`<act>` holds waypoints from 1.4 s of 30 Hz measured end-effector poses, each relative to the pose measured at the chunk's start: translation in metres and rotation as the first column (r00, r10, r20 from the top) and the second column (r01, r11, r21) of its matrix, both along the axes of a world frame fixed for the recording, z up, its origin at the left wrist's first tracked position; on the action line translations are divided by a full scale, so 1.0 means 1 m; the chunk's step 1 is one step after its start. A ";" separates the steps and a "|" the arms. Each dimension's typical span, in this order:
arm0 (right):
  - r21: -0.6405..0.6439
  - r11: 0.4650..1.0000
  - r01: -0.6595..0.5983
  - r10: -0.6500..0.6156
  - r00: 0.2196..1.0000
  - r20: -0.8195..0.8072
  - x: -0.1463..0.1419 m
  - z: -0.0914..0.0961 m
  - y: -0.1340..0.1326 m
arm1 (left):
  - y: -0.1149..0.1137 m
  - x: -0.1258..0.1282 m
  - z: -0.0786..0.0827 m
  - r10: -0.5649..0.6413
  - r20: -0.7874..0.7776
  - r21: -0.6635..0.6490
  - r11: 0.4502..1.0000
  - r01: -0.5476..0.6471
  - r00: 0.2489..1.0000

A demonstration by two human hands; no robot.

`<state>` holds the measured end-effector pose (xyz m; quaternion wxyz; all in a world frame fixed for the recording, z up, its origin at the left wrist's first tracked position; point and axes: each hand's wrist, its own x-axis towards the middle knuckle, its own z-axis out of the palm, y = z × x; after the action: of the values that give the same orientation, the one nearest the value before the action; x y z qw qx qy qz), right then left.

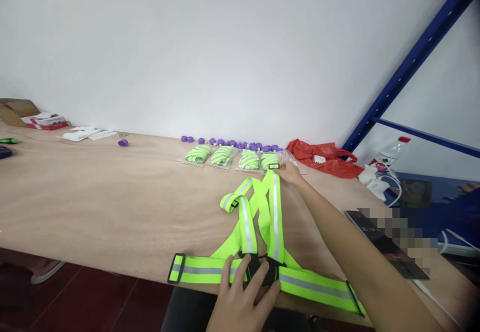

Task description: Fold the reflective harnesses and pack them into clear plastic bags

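A neon-yellow reflective vest harness point(275, 212) with silver stripes lies spread at the table's front edge. Its waist belt point(315, 284) runs left to right, with a black buckle point(258, 269) in the middle. My left hand point(243, 292) rests on this buckle, fingers spread. Farther away, my right hand point(290, 172) is closed on the top of the right shoulder strap, beside a black slider point(274, 166); part of its grip is hidden. The other shoulder strap curls into a loop point(228, 202) to the left. Behind my right hand, several bagged yellow straps point(222, 157) lie in a row.
Several purple caps point(240, 145) line the wall. A red plastic bag point(324, 158), white charger point(375, 182) and bottle point(392, 152) stand at right, near a phone point(386, 242) and blue metal frame point(405, 62). Papers point(88, 133) and a cardboard box point(17, 112) are far left.
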<state>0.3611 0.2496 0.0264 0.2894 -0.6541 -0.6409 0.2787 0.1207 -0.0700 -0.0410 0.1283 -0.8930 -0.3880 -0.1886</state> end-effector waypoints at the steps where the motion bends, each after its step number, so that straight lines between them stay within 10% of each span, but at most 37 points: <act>1: 0.014 0.999 0.029 -0.031 0.994 0.101 0.002 0.004 -0.003 | 0.000 0.000 0.000 0.002 0.002 -0.012 1.000 -0.002 1.000; 8: 0.145 0.975 -0.167 0.096 0.910 0.404 -0.043 0.054 -0.043 | -0.005 0.003 0.006 0.013 0.036 -0.115 0.993 -0.009 0.999; 13: -0.113 0.819 -0.562 0.547 0.706 0.451 -0.111 0.053 -0.067 | -0.007 0.004 0.006 0.024 0.034 -0.178 0.984 -0.017 0.999; 21: -0.466 0.670 -0.578 0.740 0.475 0.475 -0.163 0.035 -0.072 | -0.008 0.005 0.003 0.019 0.047 -0.215 0.977 -0.009 0.999; 27: -0.450 0.696 -0.560 0.714 0.468 0.521 -0.169 0.041 -0.081 | -0.008 0.005 0.009 0.017 0.080 -0.231 0.973 0.002 0.997; 42: 0.021 0.910 -0.413 0.316 0.727 0.610 -0.136 0.084 -0.015 | -0.004 0.008 -0.005 0.024 0.085 -0.117 0.993 -0.014 0.996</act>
<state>0.2252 0.2351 0.1102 0.0635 -0.5441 -0.8345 0.0603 0.1284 -0.0739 -0.0461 0.0609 -0.8863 -0.4119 -0.2025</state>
